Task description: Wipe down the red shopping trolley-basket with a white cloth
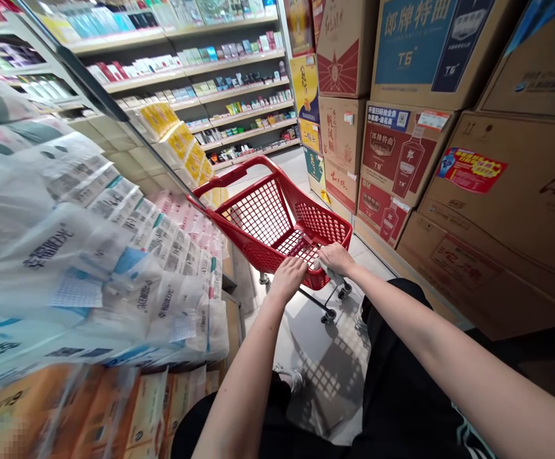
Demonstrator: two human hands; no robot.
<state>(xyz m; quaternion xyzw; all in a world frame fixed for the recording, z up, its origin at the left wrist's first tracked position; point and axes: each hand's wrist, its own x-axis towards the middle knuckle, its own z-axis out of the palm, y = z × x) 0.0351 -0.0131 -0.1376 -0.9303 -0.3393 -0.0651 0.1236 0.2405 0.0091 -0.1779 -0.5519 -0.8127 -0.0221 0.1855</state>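
A red plastic shopping cart [258, 254] stands in the aisle in front of me, with its lattice basket showing no goods. My left hand [289, 277] is closed over its near rim, the fingers curled inward. Just to the right, my right hand [335, 258] grips the same near end, its fingers wrapped around the edge. A small greyish piece [333, 275] shows under my right palm; I cannot make out what it is. Both hands are close together, a short gap apart.
Stacked cartons [397, 153] line the right side. On the left, plastic-wrapped tissue packs [100, 268] are piled high, with orange packs [81, 408] below. Shelves of small boxed goods [196, 70] stand ahead. A dark pole [90, 86] slants across the upper left.
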